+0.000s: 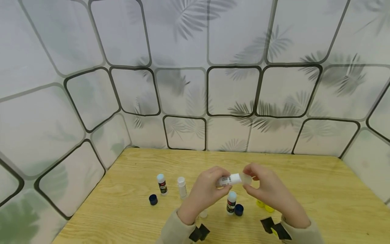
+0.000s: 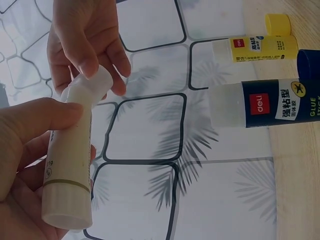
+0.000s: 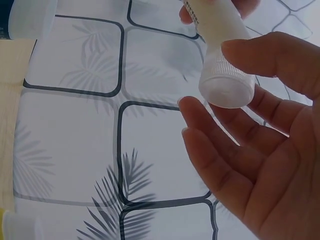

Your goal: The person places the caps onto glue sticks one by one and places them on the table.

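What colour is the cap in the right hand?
The cap is cloudy white, best seen in the right wrist view.

Print on the white glue stick (image 1: 230, 180) is too small to read in the head view. Below and right of it, the right hand (image 1: 264, 180) partly hides two yellow items (image 1: 269, 208); below and left, a pale object (image 1: 203, 214) is too indistinct to identify. Right of it in the left-wrist view, the frame's edge cuts off the navy glue stick (image 2: 272, 104) and a navy cap (image 2: 309, 65).
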A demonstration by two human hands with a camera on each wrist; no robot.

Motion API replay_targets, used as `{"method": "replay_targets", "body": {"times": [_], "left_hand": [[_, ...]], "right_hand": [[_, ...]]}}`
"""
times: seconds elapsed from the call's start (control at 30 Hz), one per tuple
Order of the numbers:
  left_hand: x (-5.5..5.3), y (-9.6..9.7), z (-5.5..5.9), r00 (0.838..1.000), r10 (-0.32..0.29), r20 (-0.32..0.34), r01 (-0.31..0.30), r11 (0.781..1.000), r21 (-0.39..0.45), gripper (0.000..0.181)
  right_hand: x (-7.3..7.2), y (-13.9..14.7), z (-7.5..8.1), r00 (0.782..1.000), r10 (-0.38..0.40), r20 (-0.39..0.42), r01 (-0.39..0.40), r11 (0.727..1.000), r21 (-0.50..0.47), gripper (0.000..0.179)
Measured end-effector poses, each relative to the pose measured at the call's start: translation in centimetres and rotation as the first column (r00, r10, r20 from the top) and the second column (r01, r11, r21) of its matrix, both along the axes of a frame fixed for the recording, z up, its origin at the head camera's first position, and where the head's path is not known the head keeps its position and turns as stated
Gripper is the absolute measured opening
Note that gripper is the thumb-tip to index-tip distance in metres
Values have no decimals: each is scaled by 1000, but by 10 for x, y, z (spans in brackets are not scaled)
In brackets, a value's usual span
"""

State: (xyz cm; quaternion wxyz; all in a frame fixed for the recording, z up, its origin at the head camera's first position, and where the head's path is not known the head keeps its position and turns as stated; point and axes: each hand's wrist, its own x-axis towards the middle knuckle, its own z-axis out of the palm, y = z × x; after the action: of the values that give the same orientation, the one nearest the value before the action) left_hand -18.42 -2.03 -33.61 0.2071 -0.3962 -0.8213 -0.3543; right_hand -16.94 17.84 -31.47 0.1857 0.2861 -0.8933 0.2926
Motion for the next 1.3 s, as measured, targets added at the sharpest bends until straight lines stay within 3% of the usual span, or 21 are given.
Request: {"method": "replay_targets", "body": {"times": [0.3, 0.57, 0.97, 1.3], "left_hand": [[0, 1, 0, 1000, 4, 8, -4, 1000, -30, 21], [0, 1, 0, 1000, -25, -7, 25, 999, -30, 21], [1, 2, -1, 999, -38, 0, 38, 999, -20, 21], [4, 3, 1, 999, -35, -36, 35, 999, -16, 22]], "right_hand": [[0, 5, -1, 996, 81, -46, -84, 994, -67, 30], [0, 7, -1, 989, 143, -20, -145, 981, -126, 26], [1, 5, -1, 985, 170, -9, -170, 976, -140, 23], [2, 5, -1, 979, 205, 7, -200, 964, -173, 23]]}}
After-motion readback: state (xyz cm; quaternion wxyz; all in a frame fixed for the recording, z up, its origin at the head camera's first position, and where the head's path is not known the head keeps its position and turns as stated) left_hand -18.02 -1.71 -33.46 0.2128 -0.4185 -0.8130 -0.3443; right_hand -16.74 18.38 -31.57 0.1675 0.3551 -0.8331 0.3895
